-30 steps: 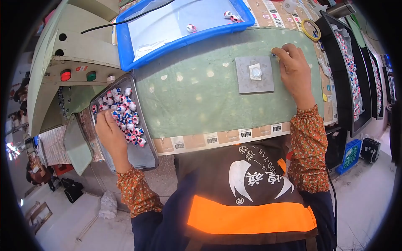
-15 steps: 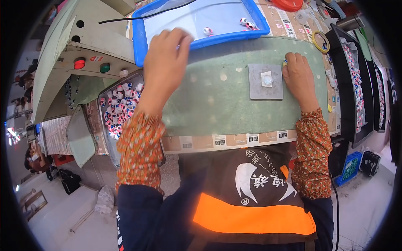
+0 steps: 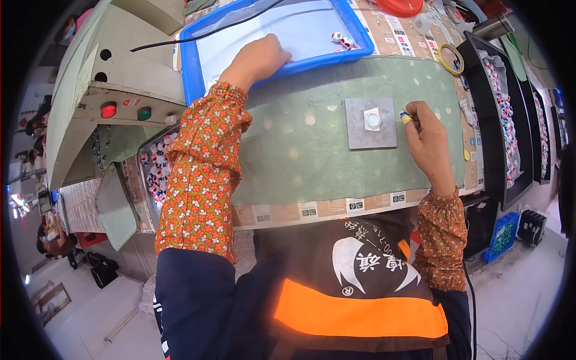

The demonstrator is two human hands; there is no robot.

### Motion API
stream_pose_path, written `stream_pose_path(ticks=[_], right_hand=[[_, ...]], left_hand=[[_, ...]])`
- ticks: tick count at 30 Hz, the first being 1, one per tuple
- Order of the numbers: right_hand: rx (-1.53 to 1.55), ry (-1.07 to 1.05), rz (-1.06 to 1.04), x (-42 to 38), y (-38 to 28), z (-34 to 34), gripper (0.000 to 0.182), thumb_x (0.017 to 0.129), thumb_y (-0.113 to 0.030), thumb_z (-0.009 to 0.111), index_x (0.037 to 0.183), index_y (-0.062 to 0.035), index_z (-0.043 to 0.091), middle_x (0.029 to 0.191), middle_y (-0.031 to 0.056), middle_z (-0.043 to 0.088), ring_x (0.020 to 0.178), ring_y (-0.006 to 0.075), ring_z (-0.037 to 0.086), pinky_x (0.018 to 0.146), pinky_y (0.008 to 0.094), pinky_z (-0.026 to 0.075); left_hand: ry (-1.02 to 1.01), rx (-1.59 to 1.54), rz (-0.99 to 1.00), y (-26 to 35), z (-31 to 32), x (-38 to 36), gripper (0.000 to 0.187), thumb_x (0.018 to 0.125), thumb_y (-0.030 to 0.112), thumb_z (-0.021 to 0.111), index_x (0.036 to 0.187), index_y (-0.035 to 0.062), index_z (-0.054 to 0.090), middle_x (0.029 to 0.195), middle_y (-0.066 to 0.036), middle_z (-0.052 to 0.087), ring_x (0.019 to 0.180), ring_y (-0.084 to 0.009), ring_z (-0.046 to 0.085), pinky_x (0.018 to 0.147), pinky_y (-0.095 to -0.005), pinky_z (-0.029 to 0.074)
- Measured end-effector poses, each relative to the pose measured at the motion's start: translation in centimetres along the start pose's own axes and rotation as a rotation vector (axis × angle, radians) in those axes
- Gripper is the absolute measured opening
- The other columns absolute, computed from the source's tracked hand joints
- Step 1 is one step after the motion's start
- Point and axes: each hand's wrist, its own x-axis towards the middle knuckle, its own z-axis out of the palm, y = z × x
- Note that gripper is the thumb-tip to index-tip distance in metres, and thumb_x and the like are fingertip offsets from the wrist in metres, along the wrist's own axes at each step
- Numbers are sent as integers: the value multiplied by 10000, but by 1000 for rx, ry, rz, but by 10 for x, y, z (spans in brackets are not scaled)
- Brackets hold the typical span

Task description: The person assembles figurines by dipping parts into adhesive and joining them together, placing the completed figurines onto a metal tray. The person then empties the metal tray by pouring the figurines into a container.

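My left hand [image 3: 261,57] reaches over the near side of the blue tray [image 3: 312,60], fingers curled down at its white lining. What those fingers hold, if anything, is hidden. Close to the mat's right side, my right hand [image 3: 428,135] pinches a small yellow-and-blue piece [image 3: 406,117] between thumb and fingers. Just left of it a square grey plate [image 3: 360,141] lies on the green mat [image 3: 288,162]. A white patch with a round, pale disc [image 3: 372,122] sits at the plate's middle. A few small white, red and black balls [image 3: 347,42] rest at the tray's right end.
A metal tray of small coloured balls [image 3: 159,174] is beside my left sleeve. The machine housing [image 3: 129,93] with red and green buttons stands at left. Black bins [image 3: 501,120] of similar pieces and a tape roll [image 3: 450,59] are at right. A black cable crosses the blue tray.
My left hand has moved forward and right into the blue tray, covering where a ball lay. My right hand has turned, showing more of the yellow-and-blue piece. The view has shifted slightly.
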Motion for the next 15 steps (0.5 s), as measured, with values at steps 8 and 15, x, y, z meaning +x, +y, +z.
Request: stream_pose_path(ticks=[8, 15], right_hand=[[146, -42, 2, 3, -16, 6, 134, 903, 17, 571, 1037, 11, 568, 916, 175, 627, 796, 310, 629, 724, 362, 501], [53, -99, -156, 5, -24, 14, 172, 849, 26, 574, 1020, 7, 581, 960, 173, 597, 924, 360, 580, 817, 433, 469]], left_hand=[[-50, -35, 138, -5, 2, 10, 405, 885, 341, 630, 1069, -19, 601, 1017, -262, 688, 993, -396, 658, 873, -465, 500], [274, -440, -5, 11, -3, -18, 389, 878, 309, 642, 1121, 19, 552, 1057, -174, 686, 949, -311, 672, 810, -403, 514]])
